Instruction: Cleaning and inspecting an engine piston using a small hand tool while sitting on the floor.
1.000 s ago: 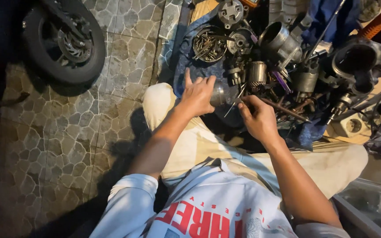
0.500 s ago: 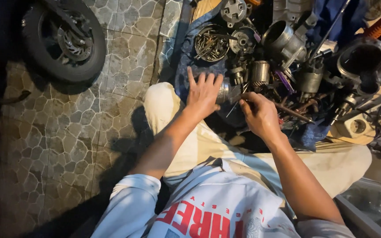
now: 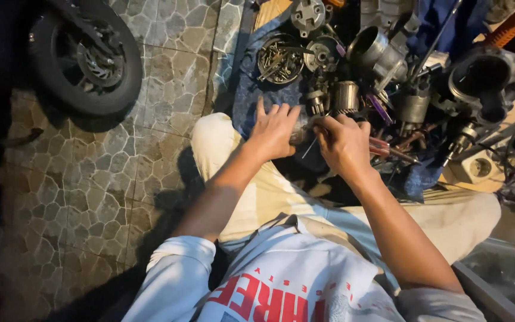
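Both hands met over a small grey metal cylindrical part (image 3: 301, 132) held just above the person's knee, at the near edge of the blue cloth (image 3: 251, 89) spread on the stone-tiled floor (image 3: 150, 173). The left hand (image 3: 275, 130) lay against it with fingers spread, seemingly steadying it; the right hand (image 3: 342, 143) was curled, pinching a thin wire-like piece (image 3: 309, 146) at its end. Gears and engine casings crowded the cloth beyond. A black motorcycle wheel (image 3: 84, 59) stood well apart, toward the floor's far left.
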